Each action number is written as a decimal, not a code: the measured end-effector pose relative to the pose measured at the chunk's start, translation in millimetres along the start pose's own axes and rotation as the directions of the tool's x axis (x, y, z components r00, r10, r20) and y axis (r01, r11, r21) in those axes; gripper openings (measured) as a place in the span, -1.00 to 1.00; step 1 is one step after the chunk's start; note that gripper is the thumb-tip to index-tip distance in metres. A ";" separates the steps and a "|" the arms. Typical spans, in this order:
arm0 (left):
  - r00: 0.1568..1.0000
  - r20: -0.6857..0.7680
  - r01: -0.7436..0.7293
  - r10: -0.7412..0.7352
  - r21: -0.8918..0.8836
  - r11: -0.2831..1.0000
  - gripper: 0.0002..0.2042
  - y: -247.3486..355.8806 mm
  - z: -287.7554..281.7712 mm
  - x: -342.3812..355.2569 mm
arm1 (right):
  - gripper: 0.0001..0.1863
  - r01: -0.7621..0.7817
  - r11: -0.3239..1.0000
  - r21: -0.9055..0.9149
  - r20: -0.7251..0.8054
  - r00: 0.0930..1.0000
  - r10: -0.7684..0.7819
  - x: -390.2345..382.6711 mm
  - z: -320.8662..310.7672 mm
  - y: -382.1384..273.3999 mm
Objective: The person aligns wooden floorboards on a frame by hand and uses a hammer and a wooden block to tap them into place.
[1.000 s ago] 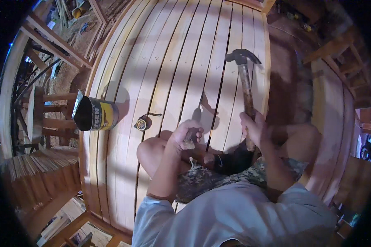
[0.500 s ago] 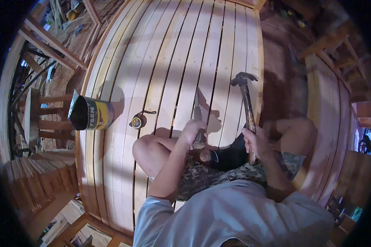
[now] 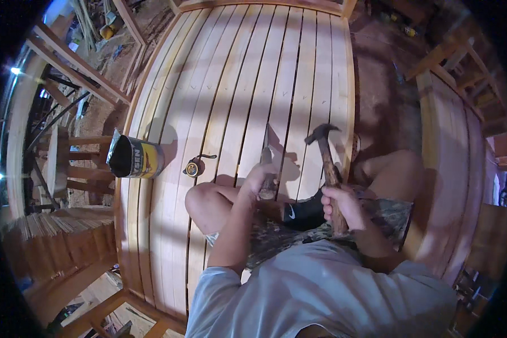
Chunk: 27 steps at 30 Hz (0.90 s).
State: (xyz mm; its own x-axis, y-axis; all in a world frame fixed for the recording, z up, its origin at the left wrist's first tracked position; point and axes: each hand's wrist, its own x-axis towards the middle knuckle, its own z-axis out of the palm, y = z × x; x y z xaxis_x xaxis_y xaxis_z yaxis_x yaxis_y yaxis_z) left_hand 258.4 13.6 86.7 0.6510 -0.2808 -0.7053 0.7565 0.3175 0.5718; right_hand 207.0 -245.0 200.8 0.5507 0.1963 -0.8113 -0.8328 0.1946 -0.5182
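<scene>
I sit cross-legged on a slatted pale wooden platform point(image 3: 242, 73). My left hand point(image 3: 258, 176) is closed round the handle of a narrow-bladed tool point(image 3: 267, 151), whose blade points away from me along the slats; whether its tip touches them I cannot tell. Gripped in my right hand point(image 3: 339, 204) is a claw hammer point(image 3: 332, 172) with a worn handle, its head tilted up and away from me, right of the blade. Left of my left hand lies a round tape measure point(image 3: 192, 169) with a strap. Farther left stands an open metal can point(image 3: 149, 159) with a yellow label.
Wooden frames point(image 3: 73, 62) and stacked boards point(image 3: 67, 248) line the left side. A second plank surface point(image 3: 445, 186) runs along the right, beyond a dark gap. Small items lie on the ground at the upper right.
The hammer head has come down and slightly left over the last second, with my right hand moving lower. The blade stays along the slats; the whole view has shifted slightly.
</scene>
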 end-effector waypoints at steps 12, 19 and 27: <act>0.991 -0.074 0.101 -0.112 -0.145 0.984 -0.86 -9.1 -26.5 -0.2 | -0.73 -0.020 0.999 -0.050 0.338 0.940 0.036 -12.2 -102.7 50.8; 0.987 -0.079 0.126 -0.138 -0.135 0.983 -0.82 -8.7 -16.3 -1.1 | -0.75 -0.006 0.997 0.074 0.340 0.940 -0.020 -10.7 -115.4 42.1; 0.989 -0.103 0.099 -0.102 -0.034 0.995 -0.83 -8.3 -15.3 -0.5 | -0.74 -0.080 0.996 0.039 0.327 0.943 0.063 -0.6 -104.0 39.4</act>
State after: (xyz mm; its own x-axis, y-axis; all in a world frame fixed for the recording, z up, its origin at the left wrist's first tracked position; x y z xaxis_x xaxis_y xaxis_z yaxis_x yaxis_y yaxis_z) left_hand 250.9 25.0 75.9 0.5607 -0.2169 -0.7991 0.8144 0.3186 0.4850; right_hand 168.1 -337.4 152.7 0.4851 0.5116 -0.7092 -0.8715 0.2157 -0.4405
